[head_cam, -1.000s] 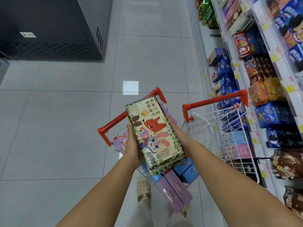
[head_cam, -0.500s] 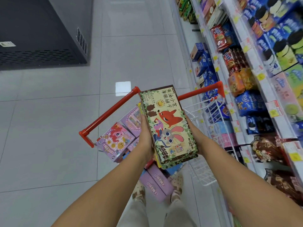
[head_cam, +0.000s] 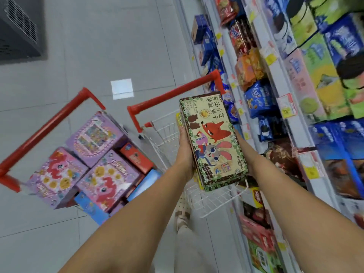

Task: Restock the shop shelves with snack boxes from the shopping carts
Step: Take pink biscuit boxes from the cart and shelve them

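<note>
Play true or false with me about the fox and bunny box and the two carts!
1. The left hand and the right hand both hold the flat cardboard box with a cartoon fox and rabbit. True.
2. The red-handled wire cart on the left is empty. False: it holds purple cardboard boxes and other boxes.
3. The shop shelves are on the person's right. True.
4. The fox and rabbit box lies on the floor. False: the hands hold it up over the white wire cart on the right.
</note>
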A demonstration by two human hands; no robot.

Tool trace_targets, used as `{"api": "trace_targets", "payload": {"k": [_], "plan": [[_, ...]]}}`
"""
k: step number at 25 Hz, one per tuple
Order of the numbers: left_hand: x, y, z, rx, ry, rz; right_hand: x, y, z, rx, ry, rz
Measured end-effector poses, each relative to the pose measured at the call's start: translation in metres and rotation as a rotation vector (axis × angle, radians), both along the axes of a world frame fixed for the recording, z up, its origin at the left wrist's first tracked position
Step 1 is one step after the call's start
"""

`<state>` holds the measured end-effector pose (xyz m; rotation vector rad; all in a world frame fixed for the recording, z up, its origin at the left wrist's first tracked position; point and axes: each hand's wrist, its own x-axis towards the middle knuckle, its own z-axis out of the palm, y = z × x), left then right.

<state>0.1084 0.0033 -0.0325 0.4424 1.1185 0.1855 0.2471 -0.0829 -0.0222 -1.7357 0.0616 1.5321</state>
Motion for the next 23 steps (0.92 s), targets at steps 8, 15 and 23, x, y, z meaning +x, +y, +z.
{"api": "trace_targets", "payload": {"k": [8,15,23], "plan": [[0.039,0.000,-0.127,-0.044,0.179,0.104,0.042,0.012,-0.150,-0.126,0.093,0.087],[0.036,-0.007,-0.198,-0.125,0.180,0.137,0.036,0.013,-0.209,-0.107,0.168,0.035],[0.033,-0.011,-0.206,-0.309,0.301,0.169,0.025,0.014,-0.220,-0.245,0.078,0.090]]}}
